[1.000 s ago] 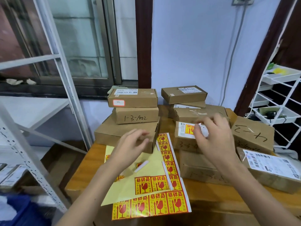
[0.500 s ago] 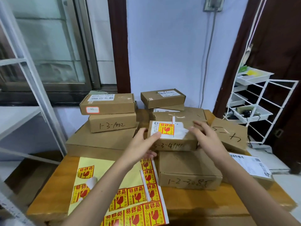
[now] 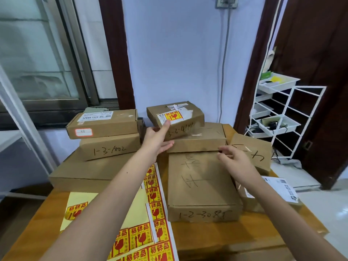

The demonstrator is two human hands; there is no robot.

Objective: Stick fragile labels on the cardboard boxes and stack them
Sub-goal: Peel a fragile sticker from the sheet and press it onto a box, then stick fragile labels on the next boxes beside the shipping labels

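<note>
Head view: left hand [image 3: 157,140] fingers gripping one labelled box [image 3: 176,119], right hand [image 3: 234,161] fingers loosely spread.

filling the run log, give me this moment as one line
left hand holds labelled box tilted over the back stack | right hand open above box 1-2-3085 | label sheets on table

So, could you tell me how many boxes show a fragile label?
1: the tilted box the left hand grips, above the rear pile; hidden faces may bear more.
</note>
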